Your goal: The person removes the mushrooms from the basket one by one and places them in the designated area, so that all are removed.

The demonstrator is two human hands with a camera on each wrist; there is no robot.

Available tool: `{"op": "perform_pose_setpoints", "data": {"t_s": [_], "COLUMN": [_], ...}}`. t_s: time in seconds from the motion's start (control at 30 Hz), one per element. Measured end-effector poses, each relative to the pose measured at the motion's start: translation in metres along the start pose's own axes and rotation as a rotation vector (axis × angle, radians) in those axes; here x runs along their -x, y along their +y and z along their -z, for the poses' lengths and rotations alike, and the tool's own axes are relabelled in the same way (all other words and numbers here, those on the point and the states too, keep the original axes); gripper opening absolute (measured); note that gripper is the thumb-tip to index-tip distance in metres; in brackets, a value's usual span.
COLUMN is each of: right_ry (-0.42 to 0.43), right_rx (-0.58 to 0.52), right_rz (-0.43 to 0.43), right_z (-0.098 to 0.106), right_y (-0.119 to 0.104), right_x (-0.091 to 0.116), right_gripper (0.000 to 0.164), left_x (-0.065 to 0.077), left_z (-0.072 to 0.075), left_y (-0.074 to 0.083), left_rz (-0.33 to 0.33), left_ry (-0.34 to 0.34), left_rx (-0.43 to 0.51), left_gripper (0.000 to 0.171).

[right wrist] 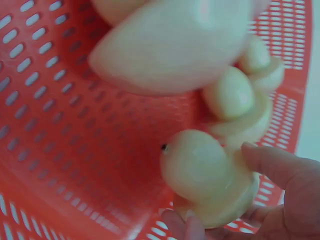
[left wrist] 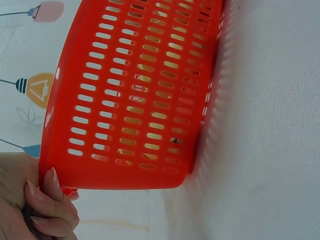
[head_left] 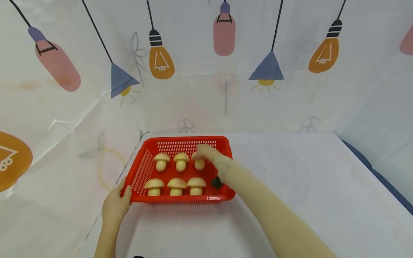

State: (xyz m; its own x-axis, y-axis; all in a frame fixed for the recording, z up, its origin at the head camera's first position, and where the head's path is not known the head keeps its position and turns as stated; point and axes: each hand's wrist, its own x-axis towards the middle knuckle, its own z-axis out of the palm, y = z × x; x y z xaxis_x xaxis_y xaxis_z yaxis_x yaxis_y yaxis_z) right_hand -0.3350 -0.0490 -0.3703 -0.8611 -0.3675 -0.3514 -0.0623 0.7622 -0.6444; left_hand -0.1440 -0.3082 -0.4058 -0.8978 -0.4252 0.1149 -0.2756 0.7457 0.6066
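A red plastic basket point(head_left: 179, 199) with slotted walls holds several pale yellow toy mushrooms in two rows. My left hand point(head_left: 117, 205) grips its rim at the near left corner, fingers curled over the edge in the left wrist view. Reaching over the basket's right side, my right hand point(head_left: 209, 154) pinches the rightmost mushroom of the back row point(head_left: 199, 164) by its cap. In the right wrist view the thumb and fingers lie round that cap, with the rounded stem point(right wrist: 192, 162) turned toward the camera. The three front-row mushrooms point(head_left: 176, 186) stand with caps up.
The basket sits on a white-covered table point(head_left: 290, 172), at its back left. Behind and to the left hangs a pale sheet point(head_left: 193, 100) printed with lamps and bulbs. A small dark object point(head_left: 217, 182) shows by my right wrist.
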Motion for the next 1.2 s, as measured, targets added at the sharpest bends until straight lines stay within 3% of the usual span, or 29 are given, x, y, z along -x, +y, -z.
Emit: {"op": "perform_pose_setpoints", "data": {"t_s": [0.07,0.17,0.33,0.8,0.97,1.2], "right_ry": [-0.006,-0.071,-0.051,-0.021,-0.005,-0.008], "right_rx": [0.208,0.153,0.141,0.125,0.175,0.221], "right_rz": [0.088,0.082,0.144,0.158,0.129,0.078], "right_z": [0.008,0.026,0.060,0.134,0.147,0.148], "right_y": [-0.004,-0.010,-0.015,0.012,0.028,0.061], "right_x": [-0.011,-0.008,0.002,0.042,0.057,0.068], "right_gripper": [0.062,0.051,0.034,0.048,0.050,0.051], "left_x": [0.000,-0.001,-0.003,-0.003,-0.003,-0.004], "left_z": [0.000,0.001,0.003,0.000,-0.001,0.000], "left_y": [-0.001,-0.001,0.000,-0.002,-0.003,-0.002], "left_rz": [0.004,0.009,0.025,0.042,0.030,0.030], "left_ry": [-0.009,-0.007,-0.004,-0.012,0.007,-0.002], "left_rx": [-0.003,-0.002,0.007,0.019,0.011,0.026], "left_gripper": [0.052,0.052,0.052,0.052,0.051,0.051]}}
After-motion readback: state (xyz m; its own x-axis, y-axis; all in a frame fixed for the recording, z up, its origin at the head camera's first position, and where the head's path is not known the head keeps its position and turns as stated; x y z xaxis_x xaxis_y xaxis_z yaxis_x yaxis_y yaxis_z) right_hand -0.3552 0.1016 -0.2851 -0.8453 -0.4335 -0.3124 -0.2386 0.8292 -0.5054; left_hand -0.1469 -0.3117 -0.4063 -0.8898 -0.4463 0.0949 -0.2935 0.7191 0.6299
